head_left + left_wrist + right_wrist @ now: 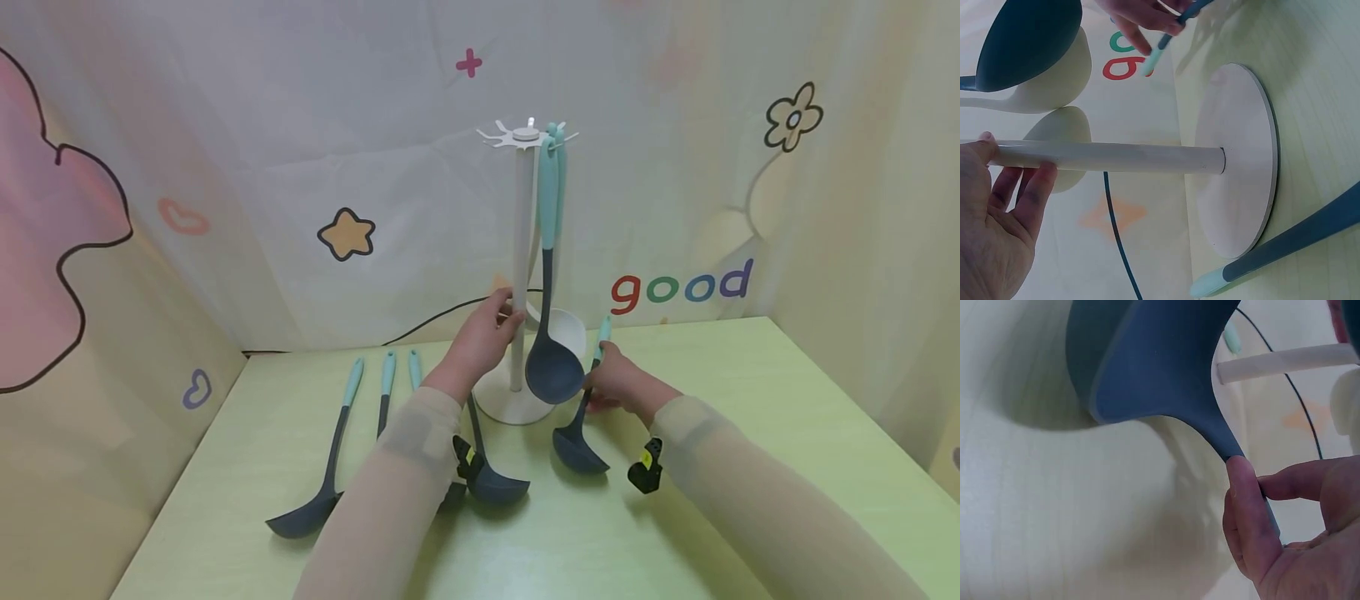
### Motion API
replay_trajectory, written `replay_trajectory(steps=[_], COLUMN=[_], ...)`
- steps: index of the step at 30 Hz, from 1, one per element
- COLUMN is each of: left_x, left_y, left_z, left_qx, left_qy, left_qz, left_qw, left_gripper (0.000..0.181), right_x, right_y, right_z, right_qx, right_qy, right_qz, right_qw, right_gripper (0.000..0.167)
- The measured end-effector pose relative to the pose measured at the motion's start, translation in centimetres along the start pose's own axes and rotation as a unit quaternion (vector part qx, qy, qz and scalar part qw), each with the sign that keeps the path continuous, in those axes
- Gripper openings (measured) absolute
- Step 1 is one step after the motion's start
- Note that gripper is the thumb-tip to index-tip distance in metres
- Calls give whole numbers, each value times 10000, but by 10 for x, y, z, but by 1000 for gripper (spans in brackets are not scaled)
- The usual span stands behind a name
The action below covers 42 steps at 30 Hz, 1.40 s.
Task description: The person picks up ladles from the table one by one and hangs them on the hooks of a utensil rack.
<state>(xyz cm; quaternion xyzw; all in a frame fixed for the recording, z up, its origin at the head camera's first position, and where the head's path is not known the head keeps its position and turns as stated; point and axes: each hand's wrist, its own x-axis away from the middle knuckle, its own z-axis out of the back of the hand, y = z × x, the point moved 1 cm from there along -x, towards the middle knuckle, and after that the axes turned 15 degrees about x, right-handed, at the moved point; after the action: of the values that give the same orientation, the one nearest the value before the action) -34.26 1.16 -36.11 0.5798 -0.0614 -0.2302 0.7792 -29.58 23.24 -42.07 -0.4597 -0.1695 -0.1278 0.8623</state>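
A white utensil stand (522, 208) rises from its round base (1235, 206). My left hand (483, 337) grips its pole, thumb on one side and fingers on the other, as the left wrist view shows. From the stand's hooks hangs a dark ladle (553, 371) with a turquoise handle, and pale ladles (1063, 75) hang behind it. To the right of the stand, my right hand (618, 379) pinches another dark ladle (581, 450) by its handle. That ladle's bowl (1160, 369) fills the top of the right wrist view, close to the table.
More dark ladles with turquoise handles lie left of the stand, one (330, 467) at the far left and another (495, 485) nearer the base. My left sleeve (390, 500) partly covers them. A patterned curtain (262, 167) and a thin black cable stand behind the pale green table (750, 400).
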Motion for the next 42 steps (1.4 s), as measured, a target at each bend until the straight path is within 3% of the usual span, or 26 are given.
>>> replay_trajectory(steps=[13, 23, 33, 42], left_x=[-2, -2, 1, 1], left_y=[0, -1, 6, 6], left_z=[1, 2, 7, 5], left_qx=[-109, -87, 189, 168], left_qy=[130, 103, -184, -219], left_qz=[-188, -169, -87, -43], left_qw=[9997, 9998, 9996, 9996], left_gripper=[43, 40, 32, 31], right_x=[17, 37, 62, 85], right_y=[-8, -23, -49, -69], right_z=[35, 65, 78, 77], right_qx=[-176, 80, 51, 252], right_qy=[736, 1266, 1666, 1984], right_qz=[298, 890, 1378, 1665], right_qw=[9967, 9879, 9763, 9656], right_gripper=[97, 96, 95, 96])
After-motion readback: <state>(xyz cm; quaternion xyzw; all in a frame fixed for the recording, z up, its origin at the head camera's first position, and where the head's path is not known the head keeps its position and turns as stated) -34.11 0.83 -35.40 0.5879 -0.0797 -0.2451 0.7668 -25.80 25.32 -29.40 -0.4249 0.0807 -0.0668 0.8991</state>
